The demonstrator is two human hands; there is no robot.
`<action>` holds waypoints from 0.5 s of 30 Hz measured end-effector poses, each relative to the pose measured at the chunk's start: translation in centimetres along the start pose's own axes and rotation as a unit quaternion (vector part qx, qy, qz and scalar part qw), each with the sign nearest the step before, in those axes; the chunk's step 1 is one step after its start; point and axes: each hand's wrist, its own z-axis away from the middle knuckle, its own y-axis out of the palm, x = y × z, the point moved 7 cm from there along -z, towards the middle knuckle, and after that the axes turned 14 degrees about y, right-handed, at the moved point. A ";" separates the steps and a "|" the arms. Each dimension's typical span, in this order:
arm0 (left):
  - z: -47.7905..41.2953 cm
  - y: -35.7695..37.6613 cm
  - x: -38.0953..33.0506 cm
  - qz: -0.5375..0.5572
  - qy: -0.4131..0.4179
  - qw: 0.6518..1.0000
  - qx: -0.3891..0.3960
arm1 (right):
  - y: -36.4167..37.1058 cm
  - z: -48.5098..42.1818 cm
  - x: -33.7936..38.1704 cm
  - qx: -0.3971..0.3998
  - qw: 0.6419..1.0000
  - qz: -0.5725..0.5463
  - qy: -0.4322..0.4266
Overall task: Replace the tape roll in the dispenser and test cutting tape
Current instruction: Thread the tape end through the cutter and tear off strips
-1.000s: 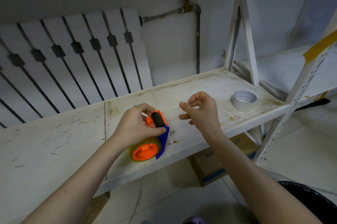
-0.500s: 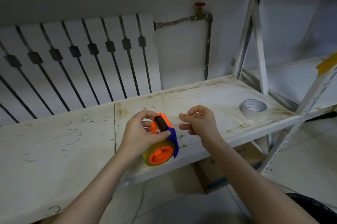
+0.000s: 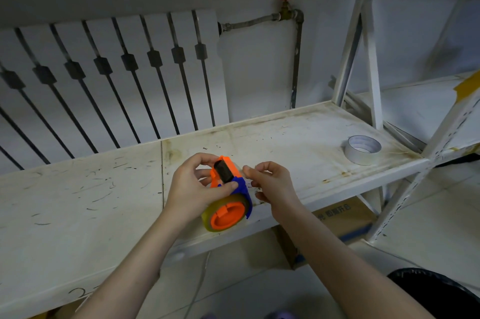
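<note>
My left hand (image 3: 193, 189) grips an orange and blue tape dispenser (image 3: 228, 196) above the front edge of the white shelf (image 3: 298, 142). A yellowish clear tape roll (image 3: 207, 220) sits on the dispenser's orange hub. A black roller shows at the dispenser's top end. My right hand (image 3: 272, 182) is right beside that top end, thumb and forefinger pinched together at the dispenser's right side; whether they hold a tape end I cannot tell. A near-empty white tape core (image 3: 362, 148) lies on the shelf at the right.
A white radiator (image 3: 109, 77) stands behind the shelf, with a pipe and red valve (image 3: 285, 6) to its right. White shelf uprights (image 3: 363, 41) rise at the right. A cardboard box (image 3: 337, 217) sits under the shelf, and a black bin (image 3: 436, 290) is at the bottom right.
My right hand has closed in on the dispenser's top end from a gap to its right. The left hand keeps its grip, with the dispenser tilted slightly more upright.
</note>
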 end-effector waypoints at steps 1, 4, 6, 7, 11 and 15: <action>0.0 0.0 0.1 0.002 0.000 1.000 -0.002 | 0.1 0.0 -0.2 0.001 1.000 -0.002 0.002; 0.3 -0.2 0.4 0.011 -0.002 1.000 -0.009 | 0.8 -0.1 -0.9 0.011 1.000 -0.004 0.008; 0.5 -0.5 0.6 0.023 -0.006 1.000 -0.019 | 1.4 -0.1 -1.1 0.005 1.000 0.001 -0.002; 0.5 -0.7 0.7 0.029 -0.007 0.999 -0.023 | 1.6 -0.1 -1.1 -0.005 1.000 0.005 -0.014; 0.9 -1.2 0.8 0.052 -0.003 0.998 -0.036 | 2.1 0.0 -1.1 -0.035 0.997 0.033 -0.062; 1.0 -1.6 1.1 0.051 -0.006 0.998 -0.038 | 2.8 -0.5 -2.0 -0.017 0.998 0.055 -0.033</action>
